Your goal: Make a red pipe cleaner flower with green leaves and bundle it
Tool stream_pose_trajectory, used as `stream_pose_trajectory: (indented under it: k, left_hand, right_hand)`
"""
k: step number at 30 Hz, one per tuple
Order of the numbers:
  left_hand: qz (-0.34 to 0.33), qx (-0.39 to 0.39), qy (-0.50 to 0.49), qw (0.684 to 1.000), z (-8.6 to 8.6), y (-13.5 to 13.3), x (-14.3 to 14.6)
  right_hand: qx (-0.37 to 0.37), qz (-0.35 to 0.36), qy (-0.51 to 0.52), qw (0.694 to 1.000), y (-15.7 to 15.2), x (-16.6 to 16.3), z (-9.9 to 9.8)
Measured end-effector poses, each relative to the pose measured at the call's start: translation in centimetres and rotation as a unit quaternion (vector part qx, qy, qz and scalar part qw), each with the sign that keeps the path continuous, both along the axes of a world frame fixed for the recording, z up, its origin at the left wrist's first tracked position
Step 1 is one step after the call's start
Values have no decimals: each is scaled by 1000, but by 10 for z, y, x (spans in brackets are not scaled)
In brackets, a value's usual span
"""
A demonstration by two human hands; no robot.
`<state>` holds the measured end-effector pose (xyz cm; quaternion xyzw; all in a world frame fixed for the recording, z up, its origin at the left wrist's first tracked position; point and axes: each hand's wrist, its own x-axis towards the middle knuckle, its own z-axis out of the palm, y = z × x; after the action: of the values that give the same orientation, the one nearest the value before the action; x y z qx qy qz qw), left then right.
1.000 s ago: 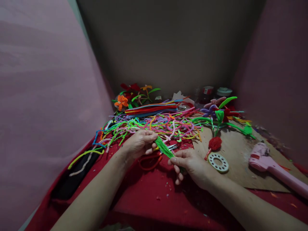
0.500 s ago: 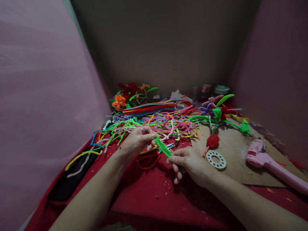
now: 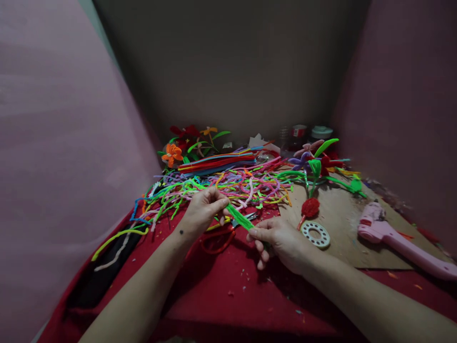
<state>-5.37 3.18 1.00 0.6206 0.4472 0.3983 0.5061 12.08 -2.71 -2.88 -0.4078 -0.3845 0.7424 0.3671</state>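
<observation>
Between my two hands stretches a flat bundle of bright green pipe cleaners (image 3: 240,217). My left hand (image 3: 205,209) pinches its upper left end between thumb and finger. At the lower right end, my right hand (image 3: 280,240) grips it, thumb on top, with the other fingers curled beneath. Part of the bundle is hidden by the right-hand fingers. Just under the bundle, scissors with red handles (image 3: 217,243) lie on the red cloth (image 3: 214,290), their blades partly behind it.
A tangle of coloured pipe cleaners (image 3: 235,183) spreads behind my hands. Pipe-cleaner flowers (image 3: 173,155) stand at the back left. On the right, a cardboard sheet (image 3: 342,228) bears a pink glue gun (image 3: 400,243), a pale ring with holes (image 3: 316,235) and a red pompom (image 3: 310,207).
The whole scene has shifted slightly left as the camera turned. Both hands keep hold of the green bundle in nearly the same pose.
</observation>
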Motion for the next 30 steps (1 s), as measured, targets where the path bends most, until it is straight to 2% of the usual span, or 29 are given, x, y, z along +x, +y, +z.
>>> stream_pose_trajectory:
  k: [9,13,17,21,25,30]
  left_hand:
    - [50,50,18,997,3,-5,3]
    - [19,-23,-73,997,-1,-2,1]
    - [-36,-130,-186,973,-6,-4,6]
    - [-81,-212,-189,955,-15,-14,15]
    - [-86,-224,-131,962,-24,-20,23]
    - [-30,-179,-110,977,-25,-21,29]
  right_hand:
    - [10,-26,-14,1000,2,-1,0]
    - [15,-26,-10,999,4,1,0]
    - [20,-35,-4,999,3,3,1]
    - [32,-35,6,999,3,2,0]
    - [34,-22,12,999,3,1,-1]
    - [37,-33,30,998,4,0,-2]
